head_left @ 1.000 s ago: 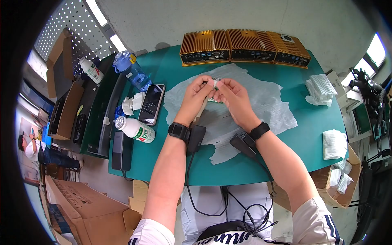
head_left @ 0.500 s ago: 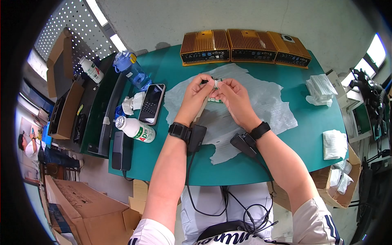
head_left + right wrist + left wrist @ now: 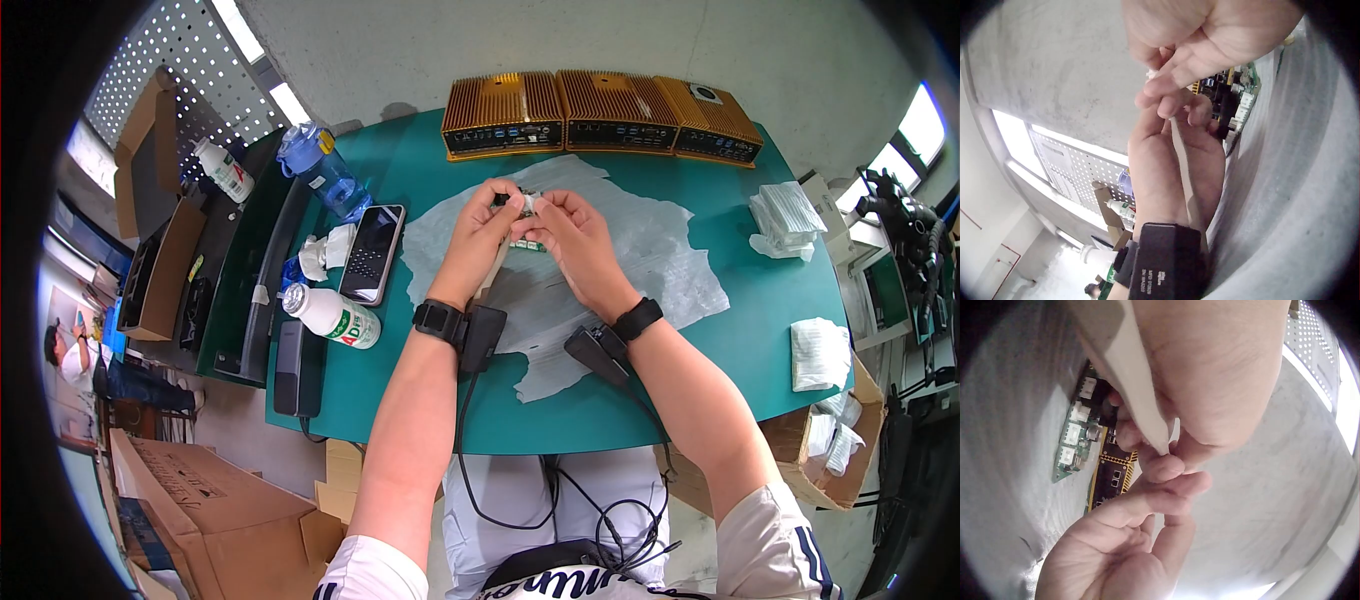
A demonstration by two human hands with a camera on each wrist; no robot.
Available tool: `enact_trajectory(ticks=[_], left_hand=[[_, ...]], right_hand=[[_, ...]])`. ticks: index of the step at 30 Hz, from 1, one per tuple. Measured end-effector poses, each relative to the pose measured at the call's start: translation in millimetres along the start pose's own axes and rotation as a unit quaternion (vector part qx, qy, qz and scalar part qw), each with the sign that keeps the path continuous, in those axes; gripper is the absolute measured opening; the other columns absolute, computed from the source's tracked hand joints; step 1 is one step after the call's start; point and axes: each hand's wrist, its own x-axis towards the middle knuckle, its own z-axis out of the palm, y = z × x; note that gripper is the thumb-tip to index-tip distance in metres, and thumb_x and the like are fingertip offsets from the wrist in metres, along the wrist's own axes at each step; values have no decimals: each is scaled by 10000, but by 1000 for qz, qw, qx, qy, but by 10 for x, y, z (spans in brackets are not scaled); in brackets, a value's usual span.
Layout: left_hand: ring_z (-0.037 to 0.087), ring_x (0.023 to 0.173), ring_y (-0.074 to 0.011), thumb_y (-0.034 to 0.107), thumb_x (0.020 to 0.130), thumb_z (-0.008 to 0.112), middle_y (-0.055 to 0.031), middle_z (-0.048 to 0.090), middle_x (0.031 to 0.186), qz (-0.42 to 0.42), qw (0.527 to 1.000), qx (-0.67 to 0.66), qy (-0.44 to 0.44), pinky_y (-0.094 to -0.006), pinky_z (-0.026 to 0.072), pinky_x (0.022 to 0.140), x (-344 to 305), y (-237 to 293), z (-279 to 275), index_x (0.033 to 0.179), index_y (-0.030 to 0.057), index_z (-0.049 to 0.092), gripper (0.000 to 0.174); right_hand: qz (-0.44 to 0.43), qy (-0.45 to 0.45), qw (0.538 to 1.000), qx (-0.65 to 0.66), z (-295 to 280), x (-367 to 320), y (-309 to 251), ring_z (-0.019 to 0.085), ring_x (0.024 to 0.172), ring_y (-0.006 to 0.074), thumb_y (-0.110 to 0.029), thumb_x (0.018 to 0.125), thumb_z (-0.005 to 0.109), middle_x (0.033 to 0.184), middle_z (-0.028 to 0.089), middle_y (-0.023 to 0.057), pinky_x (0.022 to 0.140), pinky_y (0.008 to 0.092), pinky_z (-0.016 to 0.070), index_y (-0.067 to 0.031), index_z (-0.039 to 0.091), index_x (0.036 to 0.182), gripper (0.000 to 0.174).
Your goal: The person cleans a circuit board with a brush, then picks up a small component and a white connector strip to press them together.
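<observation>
Over the sheeted table the left hand (image 3: 476, 245) and right hand (image 3: 583, 250) meet at their fingertips around a small white piece (image 3: 529, 204). A pale flat strip (image 3: 1132, 381) runs along the left palm to the curled left fingers, which pinch it; the same strip (image 3: 1185, 175) shows in the right wrist view. The right thumb and fingers pinch at the white piece (image 3: 1151, 74), mostly hidden by fingers. Just beyond and below the hands lies a green circuit board (image 3: 1071, 440) with white connectors, partly covered by the fingers.
Crumpled foam sheet (image 3: 640, 240) lies beneath the hands on the green table (image 3: 430, 420). Gold finned boxes (image 3: 505, 115) line the back. Left stand a phone (image 3: 373, 255), a white bottle (image 3: 332, 317) and a blue bottle (image 3: 325, 175). Foam packets (image 3: 787, 220) lie right.
Both hands stay almost in place with small finger shifts. More of the white piece and of the board's connectors shows between the hands than a second ago.
</observation>
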Motion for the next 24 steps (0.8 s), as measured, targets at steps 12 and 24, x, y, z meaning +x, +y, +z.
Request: enact_trajectory(ticks=[12, 24], left_hand=[[490, 805, -29, 127, 1009, 552, 53, 531, 912, -33, 999, 5, -21, -182, 402, 748, -25, 49, 2, 1004, 108, 520, 37], [470, 762, -22, 49, 974, 533, 53, 531, 913, -39, 998, -21, -34, -169, 390, 702, -19, 46, 6, 1019, 109, 515, 77]], right_hand=[[-11, -13, 1000, 25, -50, 18, 60, 697, 866, 195, -88, 997, 542, 958, 642, 96, 834, 296, 560, 29, 523, 1045, 127], [-5, 15, 1000, 14, -68, 30, 77, 700, 864, 169, -81, 998, 545, 931, 653, 85, 815, 261, 556, 28, 513, 1061, 130]])
